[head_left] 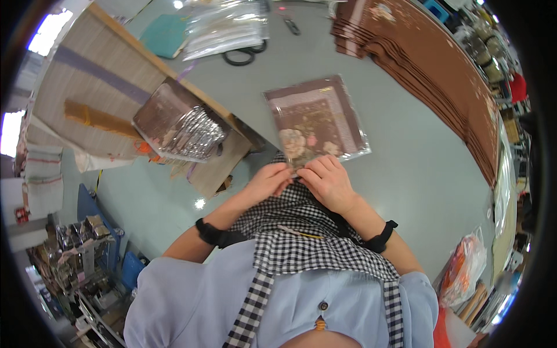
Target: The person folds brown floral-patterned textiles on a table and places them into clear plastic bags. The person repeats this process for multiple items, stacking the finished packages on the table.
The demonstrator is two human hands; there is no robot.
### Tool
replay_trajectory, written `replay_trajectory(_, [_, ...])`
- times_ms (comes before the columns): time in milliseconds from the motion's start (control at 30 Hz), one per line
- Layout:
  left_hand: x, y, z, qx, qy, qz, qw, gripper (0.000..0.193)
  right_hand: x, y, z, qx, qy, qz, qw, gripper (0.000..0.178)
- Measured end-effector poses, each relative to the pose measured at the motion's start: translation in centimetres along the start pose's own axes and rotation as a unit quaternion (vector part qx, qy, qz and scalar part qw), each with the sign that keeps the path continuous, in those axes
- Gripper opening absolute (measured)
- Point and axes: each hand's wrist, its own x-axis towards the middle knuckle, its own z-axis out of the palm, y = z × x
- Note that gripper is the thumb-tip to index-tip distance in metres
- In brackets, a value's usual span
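Observation:
A folded brown floral cloth in a clear plastic bag (316,113) lies tilted on the table in front of me. My left hand (270,182) is closed in a pinch at the bag's near left corner. Beside it, my right hand (329,182) curls its fingers over the bag's near edge. The two hands almost meet there, and their fingers cover that edge.
To the left, a wooden board (110,75) carries a stack of bagged brown cloths (183,124). Layered brown floral fabric (429,81) spreads along the right. Farther off are clear plastic bags (226,29), black-handled scissors (239,56), a small cutter (291,25) and teal fabric (163,36).

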Motion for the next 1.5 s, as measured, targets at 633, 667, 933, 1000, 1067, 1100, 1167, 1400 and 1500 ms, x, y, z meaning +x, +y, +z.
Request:
replay_trajectory(633, [-1.0, -1.0, -3.0, -0.302, 0.146, 0.051, 0.941, 0.040, -1.3, 1.3, -4.1, -0.062, 0.007, 0.163, 0.985, 0.048])
replay_trajectory(667, [-1.4, -0.8, -1.9, -0.310, 0.093, 0.062, 0.944, 0.041, -1.2, 1.7, -3.7, -0.056, -0.027, 0.142, 0.988, 0.050])
replay_trajectory(933, [-12.1, 5.5, -14.6, -0.167, 0.397, 0.109, 0.896, 0.037, -3.9, 3.1, -3.2, 0.078, -0.067, 0.192, 0.976, 0.049])
replay_trajectory(1000, [-14.2, 4.8, -21.0, -0.199, 0.425, 0.165, 0.867, 0.037, -4.5, 3.1, -3.2, 0.059, -0.054, 0.190, 0.978, 0.048])
replay_trajectory(1067, [-14.0, 3.5, -26.8, -0.217, 0.398, 0.190, 0.871, 0.038, -4.8, 3.0, -3.0, 0.030, -0.048, 0.182, 0.982, 0.046])
replay_trajectory(1100, [-13.0, 2.5, -29.0, -0.208, 0.428, 0.174, 0.862, 0.040, -4.8, 2.8, -2.9, 0.024, -0.039, 0.187, 0.981, 0.047])
replay_trajectory(1167, [-11.0, 1.3, -31.6, -0.185, 0.453, 0.164, 0.857, 0.046, -4.8, 2.5, -2.8, 0.000, -0.055, 0.192, 0.980, 0.048])
replay_trajectory(1400, [-5.6, 0.6, -27.2, 0.638, 0.473, 0.004, 0.608, 0.113, -4.2, 1.5, -3.1, -0.046, -0.072, 0.214, 0.973, 0.049])
replay_trajectory(1500, [-5.1, 0.6, -26.3, 0.611, 0.414, -0.124, 0.664, 0.124, -4.4, 1.3, -3.1, -0.055, -0.075, 0.204, 0.975, 0.050])
